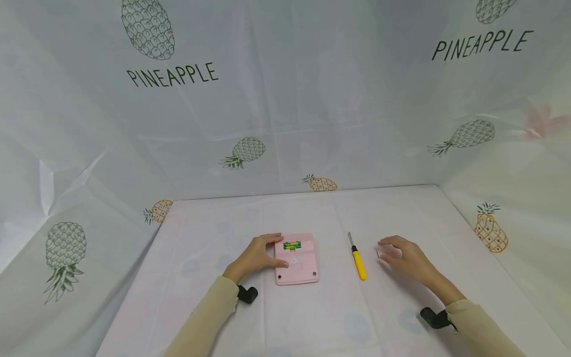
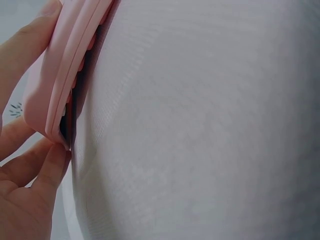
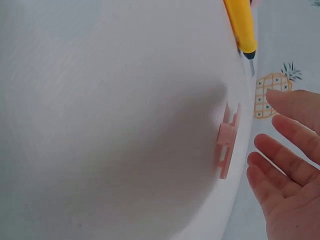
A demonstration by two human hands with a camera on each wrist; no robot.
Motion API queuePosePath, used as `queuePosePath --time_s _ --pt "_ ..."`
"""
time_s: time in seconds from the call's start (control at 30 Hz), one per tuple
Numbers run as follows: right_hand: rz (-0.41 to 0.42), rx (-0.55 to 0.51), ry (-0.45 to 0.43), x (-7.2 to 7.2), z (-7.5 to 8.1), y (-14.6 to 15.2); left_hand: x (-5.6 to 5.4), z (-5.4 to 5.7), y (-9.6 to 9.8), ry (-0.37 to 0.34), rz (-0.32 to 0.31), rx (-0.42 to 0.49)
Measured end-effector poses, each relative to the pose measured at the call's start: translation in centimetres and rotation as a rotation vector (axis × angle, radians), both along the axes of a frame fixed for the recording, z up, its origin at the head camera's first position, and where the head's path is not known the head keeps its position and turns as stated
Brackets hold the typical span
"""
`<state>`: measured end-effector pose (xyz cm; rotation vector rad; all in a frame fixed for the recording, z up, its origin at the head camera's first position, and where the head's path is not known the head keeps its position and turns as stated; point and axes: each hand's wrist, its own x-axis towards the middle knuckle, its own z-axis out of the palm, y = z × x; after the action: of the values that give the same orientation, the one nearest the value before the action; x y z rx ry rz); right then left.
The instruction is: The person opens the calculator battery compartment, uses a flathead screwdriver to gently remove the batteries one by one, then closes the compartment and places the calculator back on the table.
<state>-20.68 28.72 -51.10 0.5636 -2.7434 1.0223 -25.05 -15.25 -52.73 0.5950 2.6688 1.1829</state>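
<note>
A pink calculator lies face down on the table, its back showing an uncovered compartment with a green battery inside. My left hand grips its left side, thumb across the back and fingers at the far edge. In the left wrist view, keys show along the underside of the calculator, which looks slightly tilted up. A small pink battery cover rests on the table. Over it hovers my right hand, fingers loosely bent and apart from the cover. Between the hands lies a yellow-handled screwdriver.
The table has a pale cloth with faint spots. A white curtain printed with pineapples hangs behind and along both sides. Black wrist cameras sit at both sleeves.
</note>
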Motion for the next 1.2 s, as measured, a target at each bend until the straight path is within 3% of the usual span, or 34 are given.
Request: queuePosePath --time_s 0.17,0.77,1.03,1.2 --pt "-0.021 -0.009 -0.021 0.0 0.3 -0.4 -0.1 -0.2 0.0 0.006 -0.005 0.003" --pt "-0.050 -0.084 0.080 -0.2 0.3 -2.9 -0.1 -0.2 -0.1 0.001 -0.002 0.005" --pt "-0.072 -0.092 0.060 0.0 0.4 -4.0 0.0 -0.1 -0.1 -0.007 0.001 0.008" --pt "-0.095 -0.089 -0.005 0.0 0.4 -4.5 0.0 0.0 0.0 -0.013 0.000 0.010"
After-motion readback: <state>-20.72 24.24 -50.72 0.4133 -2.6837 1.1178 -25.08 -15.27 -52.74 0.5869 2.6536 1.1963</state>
